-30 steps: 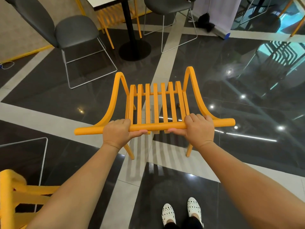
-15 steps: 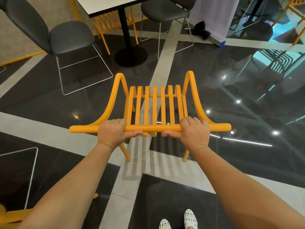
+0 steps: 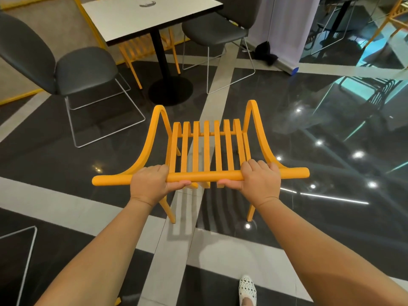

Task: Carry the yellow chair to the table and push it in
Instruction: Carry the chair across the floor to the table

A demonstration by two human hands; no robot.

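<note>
The yellow chair (image 3: 206, 149), slatted with curved arms, is in front of me at the middle of the head view, seen from behind and above. My left hand (image 3: 150, 184) and my right hand (image 3: 260, 181) both grip its round top rail, a shoulder's width apart. Its rear legs show below my hands over the floor; I cannot tell if they touch it. The table (image 3: 136, 16), white-topped on a black pedestal with a round base, stands ahead at the upper left, about a chair's length beyond the yellow chair.
A grey chair (image 3: 72, 69) on a wire frame stands left of the table, another grey chair (image 3: 212, 29) behind its right side. A second yellow chair (image 3: 141, 47) sits under the table. The floor is glossy black with pale stripes. A wire frame (image 3: 26, 250) is at lower left.
I have stepped forward with the yellow chair held in both hands. The table and the grey chairs are now closer and larger, and the yellow chair at my lower left has left the view.
</note>
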